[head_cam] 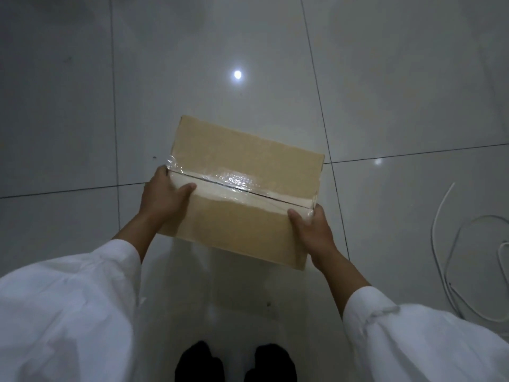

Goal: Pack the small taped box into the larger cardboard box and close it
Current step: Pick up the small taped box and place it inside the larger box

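holding the cardboard box (242, 186) between both hands, you have it up above the tiled floor (82, 106), its faint reflection showing on the glossy tiles below its near edge. your left hand (162, 197) is clamped on the box's left end, thumb lying across the top beside the tape and the fingers wrapped out of sight around the side. your right hand (311, 230) is clamped on the right end near the closest corner, thumb pressed on top at the end of the seam, the other fingers hidden behind the edge. the two top flaps are down and meet along a dark centre seam, covered by a strip of clear tape (234, 179) that runs from the left end to the right end, wrinkled and shiny in the middle and bunched at the left end. the box sits turned at an angle to the tile joints, its right end closer to you than its left. whether this is the small box or the larger one cannot be told, since only one box is in view. white sleeves (68, 312) cover both your forearms, and your dark shoes (234, 362) show at the bottom edge. a loose white cable (440, 216) lies coiled on the floor well off to the right, apart from the box. a bright lamp reflection (237, 75) sits on the tile beyond the box.
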